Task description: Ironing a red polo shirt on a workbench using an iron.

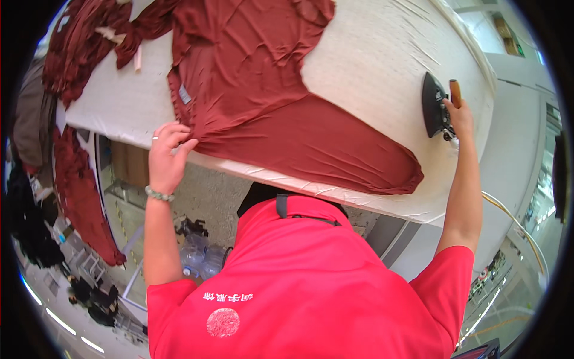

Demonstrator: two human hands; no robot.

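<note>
A dark red garment (251, 96) lies spread on a white padded ironing table (359, 78), with one sleeve (335, 143) stretched toward the right along the near edge. My left hand (168, 152) is at the garment's near left corner, its fingers pinching the cloth there. A pale label (185, 94) shows on the garment just beyond that hand. On the right side of the table, my right hand (459, 116) is wrapped round the wooden handle of a black iron (433, 106). The iron is apart from the sleeve.
More dark red garments (81, 45) are heaped at the table's far left, and another (81, 197) hangs below its left end. Dark cloth (33, 113) hangs farther left. A pale hose (517, 221) curves down at the right. Clear plastic bottles (200, 254) stand beneath, on the floor.
</note>
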